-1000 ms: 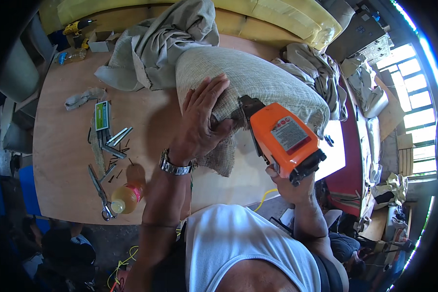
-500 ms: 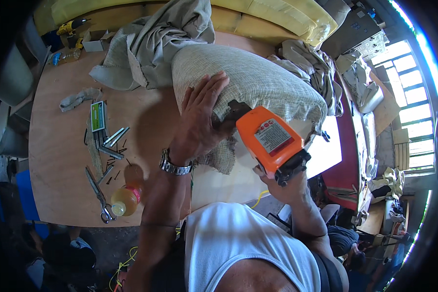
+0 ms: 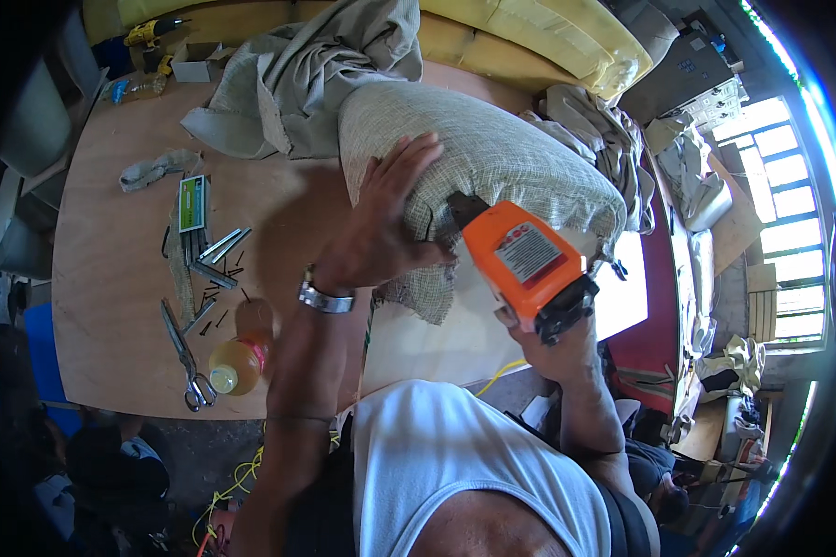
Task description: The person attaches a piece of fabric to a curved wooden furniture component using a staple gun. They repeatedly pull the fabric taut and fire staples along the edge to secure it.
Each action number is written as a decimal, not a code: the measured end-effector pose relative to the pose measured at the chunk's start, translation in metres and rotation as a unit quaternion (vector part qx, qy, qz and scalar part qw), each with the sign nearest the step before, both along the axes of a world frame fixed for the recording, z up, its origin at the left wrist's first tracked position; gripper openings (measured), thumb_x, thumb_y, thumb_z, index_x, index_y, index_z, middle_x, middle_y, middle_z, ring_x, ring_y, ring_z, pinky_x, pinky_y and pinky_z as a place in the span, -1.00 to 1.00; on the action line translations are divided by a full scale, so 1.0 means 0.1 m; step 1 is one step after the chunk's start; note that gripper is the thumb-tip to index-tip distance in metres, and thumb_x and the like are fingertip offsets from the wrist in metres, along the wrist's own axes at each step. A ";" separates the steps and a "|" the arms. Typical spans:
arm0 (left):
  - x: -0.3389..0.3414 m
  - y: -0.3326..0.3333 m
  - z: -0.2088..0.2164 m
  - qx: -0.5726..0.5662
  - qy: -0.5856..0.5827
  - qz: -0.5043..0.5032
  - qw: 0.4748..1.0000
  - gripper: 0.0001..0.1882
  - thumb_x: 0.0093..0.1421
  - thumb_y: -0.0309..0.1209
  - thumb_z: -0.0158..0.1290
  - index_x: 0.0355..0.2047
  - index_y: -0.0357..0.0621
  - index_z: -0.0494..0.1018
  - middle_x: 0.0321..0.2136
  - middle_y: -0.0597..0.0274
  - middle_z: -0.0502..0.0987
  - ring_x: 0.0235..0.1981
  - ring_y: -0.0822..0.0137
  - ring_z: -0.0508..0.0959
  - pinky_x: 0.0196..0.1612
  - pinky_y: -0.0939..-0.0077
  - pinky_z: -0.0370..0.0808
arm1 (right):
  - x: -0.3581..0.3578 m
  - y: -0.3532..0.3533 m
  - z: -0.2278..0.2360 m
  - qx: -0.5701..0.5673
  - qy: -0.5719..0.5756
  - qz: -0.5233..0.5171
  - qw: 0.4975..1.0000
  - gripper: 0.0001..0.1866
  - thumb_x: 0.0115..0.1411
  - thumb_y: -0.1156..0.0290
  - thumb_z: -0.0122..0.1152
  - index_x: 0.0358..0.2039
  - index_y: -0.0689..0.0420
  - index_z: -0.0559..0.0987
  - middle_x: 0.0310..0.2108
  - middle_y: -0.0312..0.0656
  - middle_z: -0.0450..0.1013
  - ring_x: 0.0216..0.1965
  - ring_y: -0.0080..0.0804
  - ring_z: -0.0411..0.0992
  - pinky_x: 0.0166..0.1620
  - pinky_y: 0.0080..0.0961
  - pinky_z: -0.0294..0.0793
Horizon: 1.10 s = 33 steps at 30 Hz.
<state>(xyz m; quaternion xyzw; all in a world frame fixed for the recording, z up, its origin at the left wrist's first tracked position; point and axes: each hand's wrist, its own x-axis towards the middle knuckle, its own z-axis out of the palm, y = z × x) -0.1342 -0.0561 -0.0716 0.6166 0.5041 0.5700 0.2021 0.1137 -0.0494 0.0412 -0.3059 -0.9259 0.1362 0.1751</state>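
Observation:
A large piece covered in grey-beige woven fabric, like an upholstered cushion [image 3: 492, 139], lies on the table in front of me. Against its near left end rests my left hand [image 3: 381, 218], palm on the fabric, fingers stretched out and thumb toward the tool. My right hand [image 3: 553, 343] grips an orange staple gun [image 3: 520, 255] from below; its body covers most of those fingers. The gun's dark nose [image 3: 466, 209] meets the fabric at the cushion's near end. A frayed fabric flap [image 3: 423, 292] hangs below my left hand.
Left on the wooden table [image 3: 102, 278] lie scissors [image 3: 186, 357], a bottle of yellowish liquid [image 3: 237, 365], a green staple box [image 3: 192, 204], staple strips [image 3: 218, 246] and loose nails. Bunched fabric [image 3: 297, 93] is behind them. A yellow drill [image 3: 149, 34] sits at the far left.
The staple gun's nose has shifted slightly along the fabric edge, and its body is turned a little. My left thumb has moved away from the nose. The whole view has shifted slightly.

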 end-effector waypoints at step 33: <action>0.12 -2.63 -1.51 -0.152 -0.169 0.465 0.856 -0.39 -0.08 -0.43 0.47 0.00 -0.22 0.48 -0.16 0.17 0.60 -0.12 0.30 0.62 0.00 0.35 0.55 | 1.36 -0.54 -0.77 -0.295 0.040 -0.257 0.919 -0.72 0.29 0.24 0.26 -0.34 0.23 0.54 -0.71 -0.33 0.41 -0.66 -0.57 0.39 -0.55 -0.53 0.33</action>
